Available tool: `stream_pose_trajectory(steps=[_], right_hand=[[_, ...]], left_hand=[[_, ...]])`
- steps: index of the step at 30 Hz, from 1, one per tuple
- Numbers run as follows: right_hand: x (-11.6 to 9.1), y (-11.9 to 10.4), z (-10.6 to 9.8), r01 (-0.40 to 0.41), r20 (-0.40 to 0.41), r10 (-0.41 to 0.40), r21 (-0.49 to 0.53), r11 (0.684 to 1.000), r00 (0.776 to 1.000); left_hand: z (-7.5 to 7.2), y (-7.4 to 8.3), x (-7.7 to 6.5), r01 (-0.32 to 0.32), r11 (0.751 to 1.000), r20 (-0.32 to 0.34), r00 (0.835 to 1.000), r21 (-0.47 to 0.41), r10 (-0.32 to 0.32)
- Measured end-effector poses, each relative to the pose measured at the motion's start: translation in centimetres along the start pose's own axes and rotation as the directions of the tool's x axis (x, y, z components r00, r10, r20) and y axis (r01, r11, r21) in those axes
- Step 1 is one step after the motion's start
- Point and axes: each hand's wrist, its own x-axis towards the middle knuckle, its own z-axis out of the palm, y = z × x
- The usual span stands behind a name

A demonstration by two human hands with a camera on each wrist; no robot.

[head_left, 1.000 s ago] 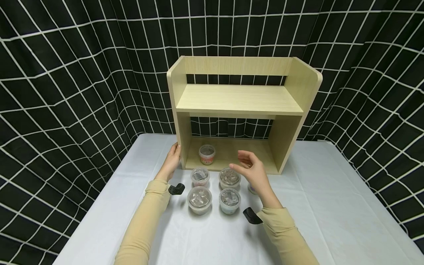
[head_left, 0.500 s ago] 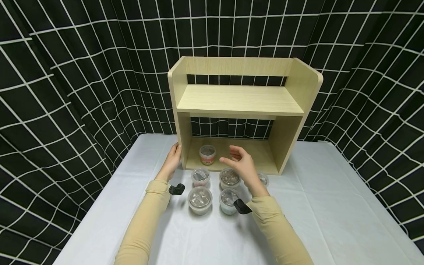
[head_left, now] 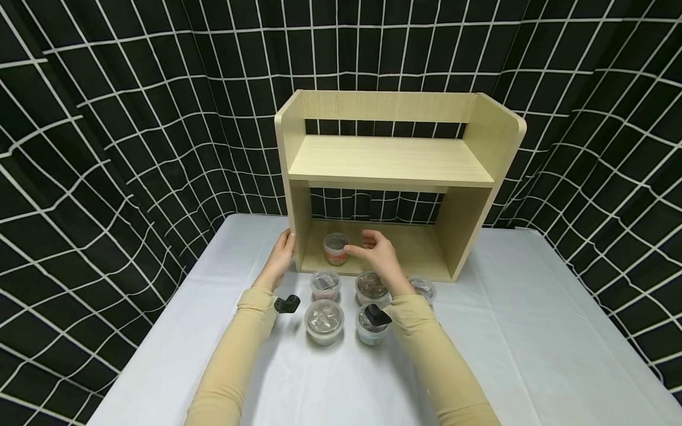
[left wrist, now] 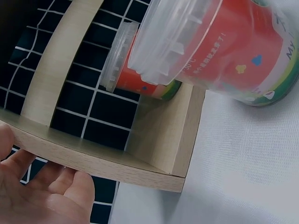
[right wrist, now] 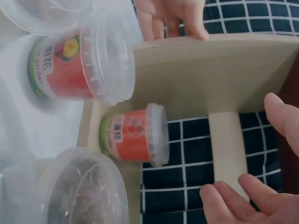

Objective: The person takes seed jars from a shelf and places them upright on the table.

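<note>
A lidded plastic tub point(head_left: 335, 249) with a red and green label stands upright on the shelf's bottom board, near its left side. My right hand point(head_left: 375, 254) is just right of this tub, thumb and fingers spread apart with nothing between them. The thumb overlaps the tub's edge in the head view, but the right wrist view shows a gap between the fingers point(right wrist: 219, 200) and the tub point(right wrist: 133, 136). My left hand point(head_left: 278, 260) rests against the outside of the wooden shelf's point(head_left: 391, 177) left panel, its fingers point(left wrist: 77, 196) fairly straight along the board.
Several more lidded tubs stand on the white tablecloth before the shelf, among them a front left tub point(head_left: 324, 321), a back left tub point(head_left: 325, 285) and one beside my right forearm point(head_left: 422, 289). A black grid curtain point(head_left: 128, 118) surrounds the table.
My right hand has moved left and forward into the lower shelf, toward the tub there. The right-hand tub on the cloth has come into fuller view. The left hand has stayed at the panel.
</note>
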Motion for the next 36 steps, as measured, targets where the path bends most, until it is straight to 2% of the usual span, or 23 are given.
stream_pose_trajectory(steps=[9, 16, 19, 28, 36], right_hand=[[2.2, 0.1, 0.6, -0.066, -0.021, 0.064, -0.088, 0.994, 0.998], [3.5, 0.7, 1.3, -0.087, -0.039, 0.082, -0.175, 0.981, 0.996], [3.8, 1.0, 1.9, -0.092, -0.035, 0.087, -0.209, 0.974, 0.996], [4.2, 2.0, 3.5, -0.114, -0.014, 0.114, -0.172, 0.978, 0.993], [4.5, 2.3, 3.9, -0.117, -0.044, 0.11, -0.266, 0.957, 0.993]], left_hand=[[0.1, 0.0, -0.1, 0.019, 1.0, 0.009, 1.0, -0.006, -0.019], [0.0, -0.1, -0.1, 0.026, 1.0, 0.004, 1.0, -0.001, -0.026], [-0.2, -0.1, -0.1, 0.032, 0.999, -0.005, 0.999, 0.006, -0.032], [-0.3, -0.1, 0.0, 0.041, 0.999, -0.006, 0.999, 0.0, -0.041], [0.0, 0.0, 0.2, 0.041, 0.999, -0.016, 0.999, -0.006, -0.041]])
